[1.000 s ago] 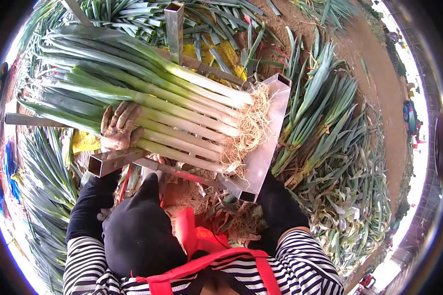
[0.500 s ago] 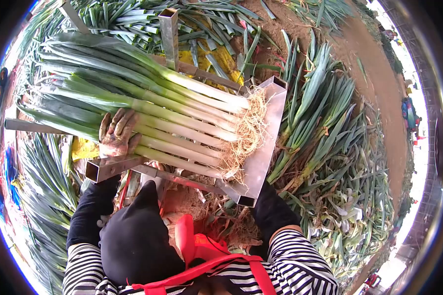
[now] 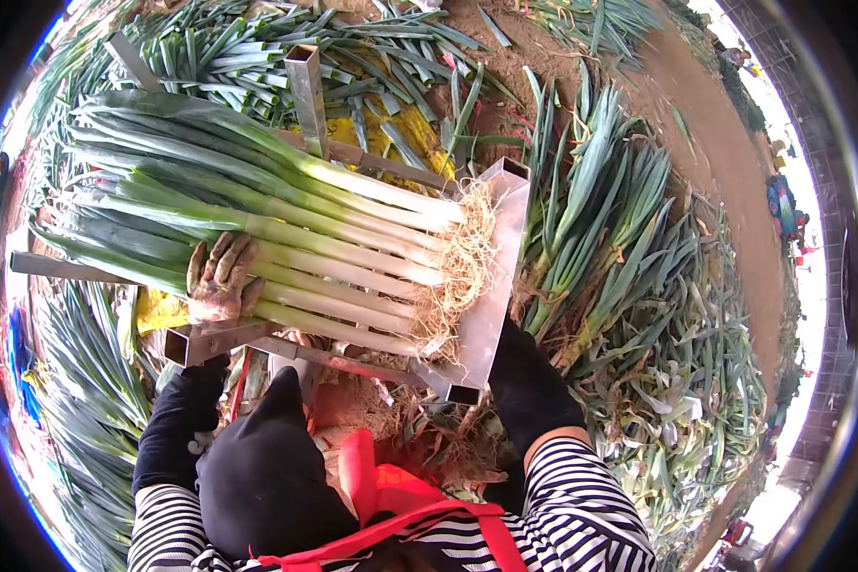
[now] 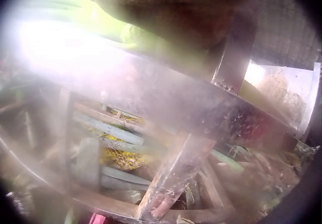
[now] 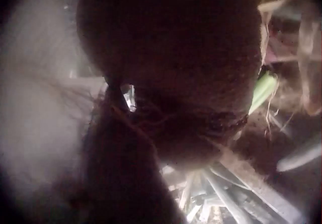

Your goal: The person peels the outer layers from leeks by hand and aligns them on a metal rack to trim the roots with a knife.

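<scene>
A row of several leeks (image 3: 353,248) lies across a metal rack, green leaves to the left and white shanks to the right. Their stringy roots (image 3: 462,272) bunch against an upright metal end plate (image 3: 498,286). My left hand (image 3: 221,276), smeared with soil, rests on the leaves near the front edge, fingers extended. Behind the end plate, the right hand is mostly hidden in the head view; only its dark sleeve (image 3: 534,386) shows below. In the right wrist view the right hand (image 5: 171,48) is a dark shape with thin roots across it; I cannot tell what it holds.
Square metal tubes of the rack (image 3: 307,100) stick up at the back and left. Loose leeks (image 3: 601,210) are heaped on the right, with trimmed leaves (image 3: 677,362) in front of them. More leeks (image 3: 95,353) are piled at the left, and bare soil (image 3: 725,172) runs along the far right.
The rack, leeks and left hand appear slightly lower and farther left in the head view. The left hand keeps its place on the leaves.
</scene>
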{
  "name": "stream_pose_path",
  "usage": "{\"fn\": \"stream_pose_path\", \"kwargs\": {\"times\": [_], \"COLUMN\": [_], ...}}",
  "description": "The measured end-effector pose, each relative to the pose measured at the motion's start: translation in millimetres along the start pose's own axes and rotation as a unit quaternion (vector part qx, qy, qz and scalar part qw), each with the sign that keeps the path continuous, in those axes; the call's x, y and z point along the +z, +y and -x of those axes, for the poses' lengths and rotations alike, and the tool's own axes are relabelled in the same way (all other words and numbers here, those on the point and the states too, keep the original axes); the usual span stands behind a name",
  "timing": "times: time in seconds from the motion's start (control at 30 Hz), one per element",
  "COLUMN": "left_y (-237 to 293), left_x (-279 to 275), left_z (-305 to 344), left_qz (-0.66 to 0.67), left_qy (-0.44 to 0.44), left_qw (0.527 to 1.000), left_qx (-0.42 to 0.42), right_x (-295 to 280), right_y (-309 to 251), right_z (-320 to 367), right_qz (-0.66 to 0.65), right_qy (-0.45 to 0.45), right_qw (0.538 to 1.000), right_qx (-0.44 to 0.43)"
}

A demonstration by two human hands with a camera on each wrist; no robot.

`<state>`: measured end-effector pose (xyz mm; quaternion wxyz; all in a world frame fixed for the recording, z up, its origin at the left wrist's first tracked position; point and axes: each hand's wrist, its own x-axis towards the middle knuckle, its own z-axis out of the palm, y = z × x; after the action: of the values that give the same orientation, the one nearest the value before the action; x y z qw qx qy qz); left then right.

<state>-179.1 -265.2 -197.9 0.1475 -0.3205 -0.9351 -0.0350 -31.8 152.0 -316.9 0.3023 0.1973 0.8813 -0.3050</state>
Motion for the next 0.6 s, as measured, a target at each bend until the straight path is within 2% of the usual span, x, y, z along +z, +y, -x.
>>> {"fn": "stream_pose_path", "kwargs": {"times": [0.3, 0.4, 0.43, 0.5, 0.53, 0.6], "left_y": [2.2, -7.0, 2.0, -12.5, -15.5, -19.4], "left_x": [-2.4, 12.4, -6.7, 12.7, 13.0, 11.1], "left_z": [-0.7, 5.5, -1.1, 5.0, 0.1, 4.8], "left_qz": [0.011, -0.004, 0.008, 0.012, 0.101, 0.033], "left_qy": [-0.017, 0.006, -0.025, 0.004, -0.135, -0.042], "left_qw": [1.000, 1.000, 1.000, 0.999, 0.984, 0.999], "left_qx": [-0.009, 0.008, 0.014, 0.041, -0.059, 0.002], "right_x": [-9.1, -13.8, -17.4, -12.7, -2.3, 22.8], "right_y": [1.9, -6.2, -12.5, -31.5, -44.2, -68.6], "right_z": [-7.6, -9.3, -2.5, 23.0, 34.3, 58.1], "right_qz": [-0.003, -0.013, -0.029, -0.101, -0.137, -0.154], "right_qy": [-0.015, -0.035, -0.062, -0.183, -0.254, -0.362], "right_qw": [1.000, 0.999, 0.997, 0.970, 0.943, 0.883], "right_qx": [-0.010, -0.026, -0.047, -0.123, -0.168, -0.256]}}
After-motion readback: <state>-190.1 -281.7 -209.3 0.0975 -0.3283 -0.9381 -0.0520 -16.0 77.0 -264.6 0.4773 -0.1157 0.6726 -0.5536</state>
